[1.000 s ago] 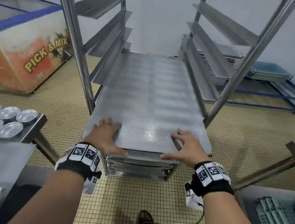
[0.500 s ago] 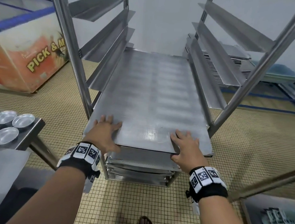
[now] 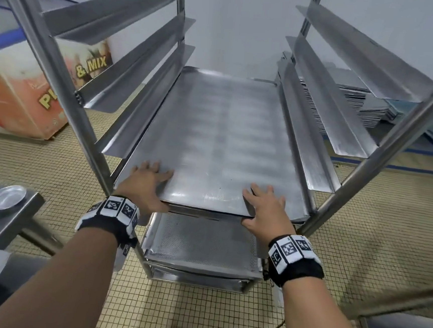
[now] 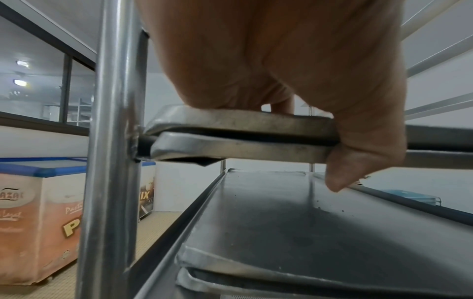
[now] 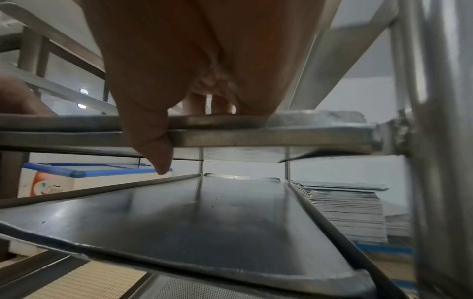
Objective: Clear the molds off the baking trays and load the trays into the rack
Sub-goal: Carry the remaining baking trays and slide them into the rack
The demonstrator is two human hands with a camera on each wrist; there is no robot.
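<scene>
Since the earlier frames I have pushed the tray [image 3: 217, 143] deeper into the rack [image 3: 58, 71]; its near edge now sits almost level with the front posts, where before it stuck out toward me. My left hand [image 3: 144, 185] lies on the tray's near left corner, fingers flat on top and thumb hooked over the front rim. My right hand [image 3: 266, 210] does the same at the near right corner, so each holds the tray's front edge between fingers and thumb. The wrist views show a second tray rim directly under the one I hold, the two stacked close with a thin dark gap. Outside each hand the tray's side edges run close along the rack's angled rails, with little side room. Below my hands a perforated tray [image 3: 200, 243] juts forward on a lower level. Beyond my fingers the upper rails stand open. Left of my left hand, round molds [image 3: 5, 197] sit on a table [image 3: 19, 221].
</scene>
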